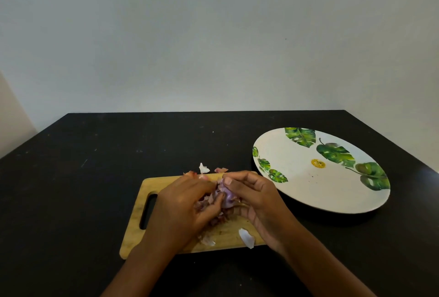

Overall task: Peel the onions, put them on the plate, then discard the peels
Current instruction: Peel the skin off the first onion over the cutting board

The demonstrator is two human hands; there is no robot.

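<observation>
Forearms (147, 270) enter from the bottom edge and converge over the board (135, 239)

Board: pale wood, lying flat on the bench (83, 201), handle slot at its left end. Near edge and left end show; the middle and far right are covered by the hands

White scrap (247, 238) of peel on the board's near right corner, just beside the right wrist

Left hand (183, 204): knuckles up, fingers curled down round the onion (226, 195) and the loose skins under it, thumb tip against the onion's left side

Right hand (251, 199): fingers curled, thumb laid on top of the onion, pinching it from the right. The two hands meet over it

Onion: pale purple, held between both hands just above the middle of the board. Only a small patch shows between the thumbs, the rest hidden

Peels (218, 220): reddish-brown heap on the board beneath the left palm, mostly hidden. Cannot tell how much lies under the hands

Far scraps (204, 168): a few white and pink bits at and just past the board's far edge, on the bench

Plate (297, 189): large, white, green leaf prints round the rim, a yellow mark near the middle. It sits on the bench to the right of the board, near the right hand, apart from it

Bench: black, matte, faint scuffs, runs back to a plain grey wall (213, 35)
</observation>
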